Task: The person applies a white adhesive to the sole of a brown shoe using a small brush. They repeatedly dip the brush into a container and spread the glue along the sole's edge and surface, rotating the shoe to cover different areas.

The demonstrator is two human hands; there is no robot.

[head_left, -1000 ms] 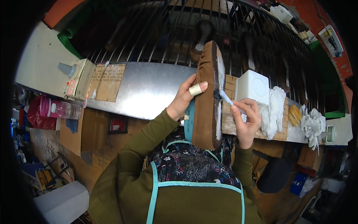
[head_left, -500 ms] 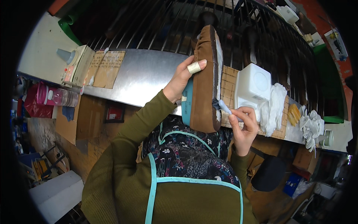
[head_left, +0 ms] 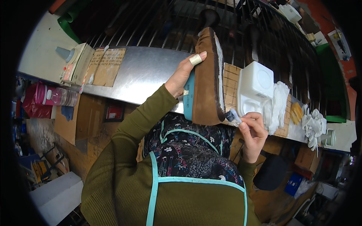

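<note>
A brown shoe upper (head_left: 206, 86) on a teal shoe last (head_left: 188, 100) stands lengthwise in front of me, its sole side turned to the right. White coating runs along the dark edge of that side. My left hand (head_left: 180, 77) is closed around the shoe and last from the left, a pale wrap on its thumb; most of its fingers are hidden behind them. In my right hand (head_left: 253, 135) a small brush (head_left: 234, 114) with a light handle and dark bristles is pinched. Its bristles are close to the shoe's lower right end; I cannot tell whether they touch.
On the metal bench (head_left: 139, 75), a white plastic container (head_left: 257, 81), white gloves (head_left: 278, 105) and a yellow block (head_left: 296, 113) lie to the right. Cardboard (head_left: 107, 67) is at the left. Beyond runs a rack of metal bars (head_left: 151, 35) with dark shoe-shaped items.
My right hand has moved right and slightly down, drawing the brush off the shoe's edge. The shoe's near end has risen a little in my left hand.
</note>
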